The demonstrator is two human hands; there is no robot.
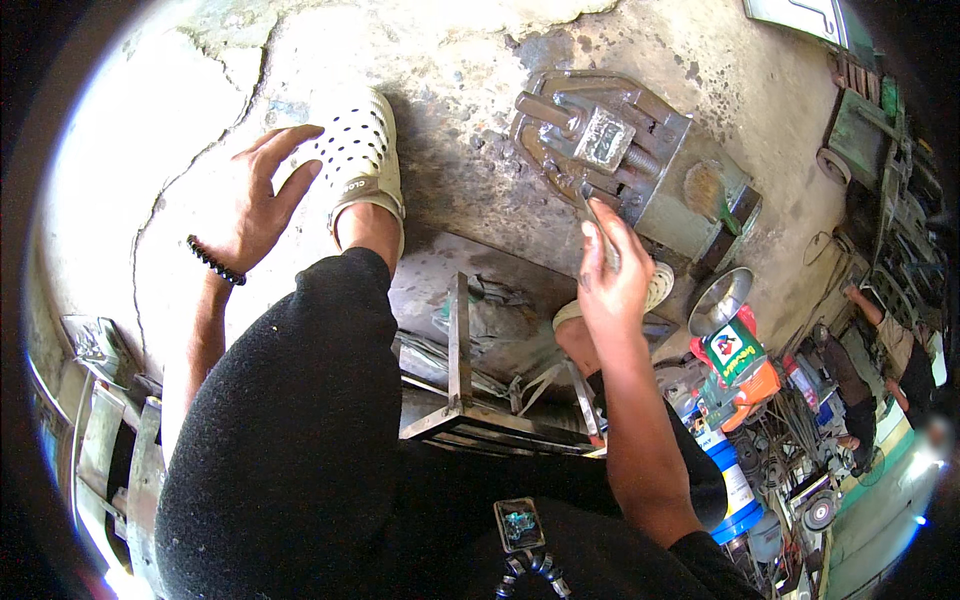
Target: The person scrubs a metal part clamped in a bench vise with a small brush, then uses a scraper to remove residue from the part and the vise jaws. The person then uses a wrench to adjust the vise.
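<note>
A heavy, oily grey metal machine part (600,140) with a bolted frame and a threaded rod lies on the concrete floor ahead. My right hand (615,265) is at its near edge, fingers closed round a thin metal tool (583,198) whose tip reaches the frame. Most of that tool is hidden by the fingers, so its exact kind does not show. On the part's flat right side rests a brush (708,190) with a green handle. My left hand (262,200) is off to the left, empty, with fingers apart beside the white clog (360,150) on my foot.
Below me stands a low metal-framed stool (460,400). To the right are a metal bowl (720,300), a green container (735,350), a blue-and-white bucket (735,490) and heaped scrap parts. Two people are farther right. Wooden slats (100,440) stand at the left.
</note>
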